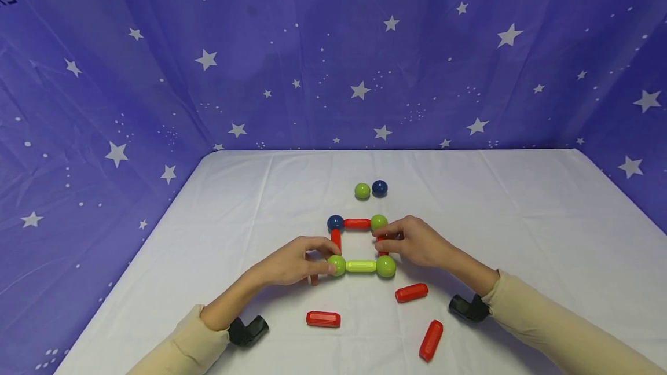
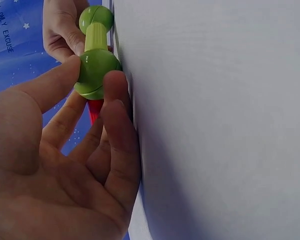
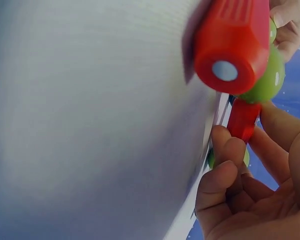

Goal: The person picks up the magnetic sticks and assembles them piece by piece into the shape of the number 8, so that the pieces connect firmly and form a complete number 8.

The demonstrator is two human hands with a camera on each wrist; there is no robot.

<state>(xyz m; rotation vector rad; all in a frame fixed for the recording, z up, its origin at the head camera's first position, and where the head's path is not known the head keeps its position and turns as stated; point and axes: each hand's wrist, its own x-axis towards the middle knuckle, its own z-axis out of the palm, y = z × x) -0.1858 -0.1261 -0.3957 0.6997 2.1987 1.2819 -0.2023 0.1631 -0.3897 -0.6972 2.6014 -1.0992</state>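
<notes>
Magnetic rods and balls form a square on the white table. Its front left green ball point(image 1: 337, 265) is pinched by my left hand point(image 1: 294, 260), with the thumb against the ball. My right hand point(image 1: 419, 242) grips the right side's red rod point(image 3: 242, 120) between thumb and fingers, partly hiding it. A light green rod point(image 1: 361, 266) joins the held ball to the front right green ball point(image 1: 385, 267). A blue ball point(image 1: 336, 223), a red rod point(image 1: 357, 224) and another green ball point(image 1: 378, 222) make up the back. On the left side runs a red rod point(image 1: 336, 239).
Behind the square a loose green ball point(image 1: 362, 191) sits beside a dark blue ball point(image 1: 380, 188). Loose red rods lie in front: one at left point(image 1: 323, 319), one at right point(image 1: 411, 293), and one nearer point(image 1: 431, 341). A purple starry cloth point(image 1: 333, 62) hangs behind the table.
</notes>
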